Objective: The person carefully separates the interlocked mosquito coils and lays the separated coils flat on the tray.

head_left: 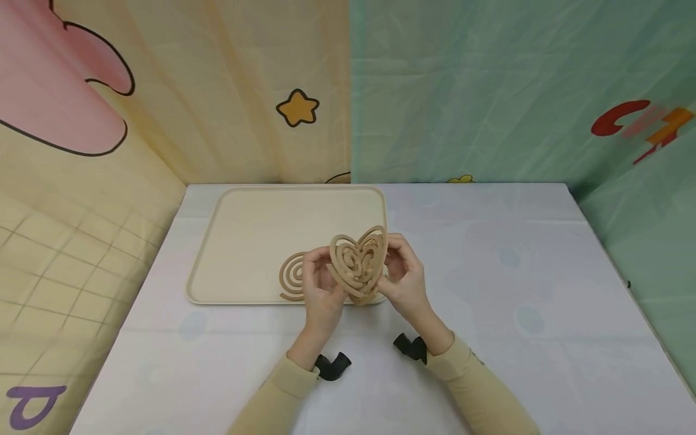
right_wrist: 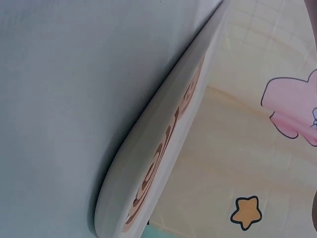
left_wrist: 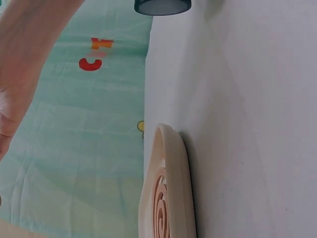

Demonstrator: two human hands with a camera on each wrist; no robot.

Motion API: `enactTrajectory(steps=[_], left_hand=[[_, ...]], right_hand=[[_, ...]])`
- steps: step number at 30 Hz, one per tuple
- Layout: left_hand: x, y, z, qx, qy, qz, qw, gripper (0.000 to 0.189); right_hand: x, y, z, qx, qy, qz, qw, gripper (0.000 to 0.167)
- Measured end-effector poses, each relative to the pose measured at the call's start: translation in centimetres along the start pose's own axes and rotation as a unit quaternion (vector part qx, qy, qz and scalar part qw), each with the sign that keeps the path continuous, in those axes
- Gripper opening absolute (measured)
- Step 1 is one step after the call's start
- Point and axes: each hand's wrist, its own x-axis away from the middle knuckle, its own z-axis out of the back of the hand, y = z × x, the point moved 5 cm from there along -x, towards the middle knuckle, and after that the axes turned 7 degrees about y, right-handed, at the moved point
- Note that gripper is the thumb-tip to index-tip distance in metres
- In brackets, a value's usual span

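My left hand (head_left: 322, 290) and right hand (head_left: 406, 281) grip a tan heart-shaped mosquito coil (head_left: 356, 266) from its two sides. Its layered spirals overlap, and the heart's point faces the front of the table. Both hands are over the front right part of a cream tray (head_left: 288, 208). Beside my left fingers, a round spiral coil (head_left: 290, 278) lies flat in the tray, partly hidden by that hand. In the left wrist view, more spiral coil (left_wrist: 159, 208) shows inside the tray's rim; my right forearm (left_wrist: 29, 49) enters at upper left. The held coil is outside both wrist views.
The tray rests on a table with a pale cloth (head_left: 489, 290). Black wrist-worn devices (head_left: 333, 366) jut inward under both sleeves. Behind the table hang a yellow curtain (head_left: 228, 90) with a star and a green curtain (head_left: 462, 90).
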Motion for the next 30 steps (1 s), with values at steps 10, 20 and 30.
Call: enactTrajectory(steps=[10,20,30], left_hand=[[-0.2,0.1,0.2,-0.052,-0.044,0.015,0.9976,0.057],[-0.9,0.8,0.0,-0.16,-0.142,0.001,0.9768,0.059],[-1.0,1.0,0.3,-0.129,-0.144,0.006,0.9812,0.048]], right_hand=[[0.1,0.1,0.5,0.011,-0.013,0.008,0.9998,0.05],[-0.2,0.1,0.7,0.061,-0.046,-0.014,0.997,0.047],[-0.6,-0.4,0.0,0.095,-0.091,-0.029,0.9909,0.044]])
